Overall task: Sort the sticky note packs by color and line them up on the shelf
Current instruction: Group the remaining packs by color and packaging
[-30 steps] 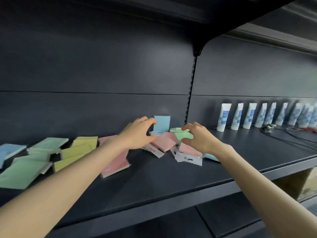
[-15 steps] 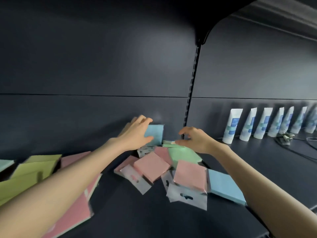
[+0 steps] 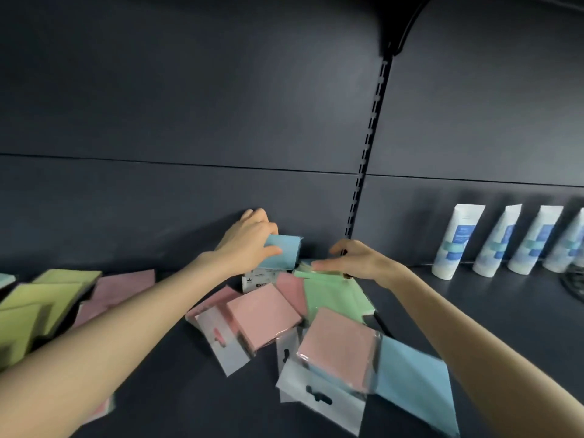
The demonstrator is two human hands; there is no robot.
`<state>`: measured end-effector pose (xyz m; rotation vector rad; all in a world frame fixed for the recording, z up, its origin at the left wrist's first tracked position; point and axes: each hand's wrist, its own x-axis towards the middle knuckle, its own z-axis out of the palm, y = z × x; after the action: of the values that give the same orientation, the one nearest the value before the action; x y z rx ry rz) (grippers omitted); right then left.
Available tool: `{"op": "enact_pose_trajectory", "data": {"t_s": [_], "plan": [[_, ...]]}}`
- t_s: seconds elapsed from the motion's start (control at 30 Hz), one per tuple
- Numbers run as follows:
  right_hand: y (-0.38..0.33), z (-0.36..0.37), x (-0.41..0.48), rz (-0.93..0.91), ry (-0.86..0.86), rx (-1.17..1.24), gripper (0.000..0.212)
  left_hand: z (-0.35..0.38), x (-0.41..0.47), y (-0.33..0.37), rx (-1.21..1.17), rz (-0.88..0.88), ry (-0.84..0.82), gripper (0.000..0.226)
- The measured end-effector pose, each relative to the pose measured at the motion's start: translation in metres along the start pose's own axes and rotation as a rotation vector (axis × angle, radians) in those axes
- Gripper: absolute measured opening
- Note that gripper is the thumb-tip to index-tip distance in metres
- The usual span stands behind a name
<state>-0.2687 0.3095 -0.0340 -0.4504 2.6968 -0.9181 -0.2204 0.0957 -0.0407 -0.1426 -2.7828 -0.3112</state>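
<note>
We find the sorting at an early stage: most packs lie in a mixed heap at the middle of the shelf (image 3: 474,314). The left hand (image 3: 248,243) pinches a blue pack (image 3: 284,256), with the thumb across its front face and the fingers over its top edge. That pack stands nearly upright on its lower edge, close against the back panel (image 3: 189,200), with its broad face towards us. The right hand (image 3: 357,260) is just beside it to the right, its fingers stretched leftward over the green packs (image 3: 335,298). We cannot tell whether it grips one or merely rests there. In front of both hands, pink packs (image 3: 264,316) overlap one another. A second blue pack (image 3: 414,384) lies flat at the near right, partly under a pink one. Yellow packs (image 3: 41,295) lie well to the left, and white tubes (image 3: 455,241) stand in a row to the right.

Our judgement: the left hand is nearer the standing pack and holds it. The second blue pack lies towards us and rightward, nearer the right arm. Lining it up calls for drawing it out from under the pink pack and standing it beside the first.
</note>
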Motion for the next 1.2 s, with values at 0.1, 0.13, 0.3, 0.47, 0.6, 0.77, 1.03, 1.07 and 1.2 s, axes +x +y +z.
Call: {"op": "enact_pose_trajectory", "data": {"t_s": [0.1, 0.13, 0.3, 0.47, 0.6, 0.77, 1.03, 1.07, 1.2], "plan": [[0.002, 0.001, 0.000, -0.001, 0.026, 0.166, 0.073, -0.002, -0.006, 0.003, -0.082, -0.043, -0.008, 0.020], [0.002, 0.002, -0.001, -0.005, 0.049, 0.206, 0.071, -0.003, -0.009, 0.004, -0.104, -0.055, 0.008, 0.018], [0.001, 0.002, -0.007, -0.075, 0.144, 0.356, 0.064, -0.013, -0.026, 0.013, -0.192, -0.175, 0.139, 0.024], [-0.004, 0.001, -0.023, -0.198, 0.154, 0.471, 0.050, -0.025, -0.052, 0.019, -0.332, -0.264, 0.336, 0.025], [-0.016, 0.003, -0.041, -0.316, 0.125, 0.519, 0.050, -0.036, -0.077, 0.022, -0.415, -0.348, 0.463, 0.021], [-0.045, 0.016, -0.068, -0.429, 0.086, 0.660, 0.049, -0.064, -0.114, 0.016, -0.467, -0.369, 0.561, 0.012], [-0.119, 0.070, -0.124, -0.532, 0.041, 0.781, 0.019, -0.114, -0.211, -0.012, -0.392, -0.376, 0.658, 0.014], [-0.128, 0.082, -0.132, -0.542, 0.035, 0.774, 0.018, -0.119, -0.227, -0.019, -0.393, -0.382, 0.645, 0.013], [-0.168, 0.134, -0.164, -0.563, 0.029, 0.784, 0.011, -0.140, -0.293, -0.055, -0.400, -0.400, 0.598, 0.017]]}}
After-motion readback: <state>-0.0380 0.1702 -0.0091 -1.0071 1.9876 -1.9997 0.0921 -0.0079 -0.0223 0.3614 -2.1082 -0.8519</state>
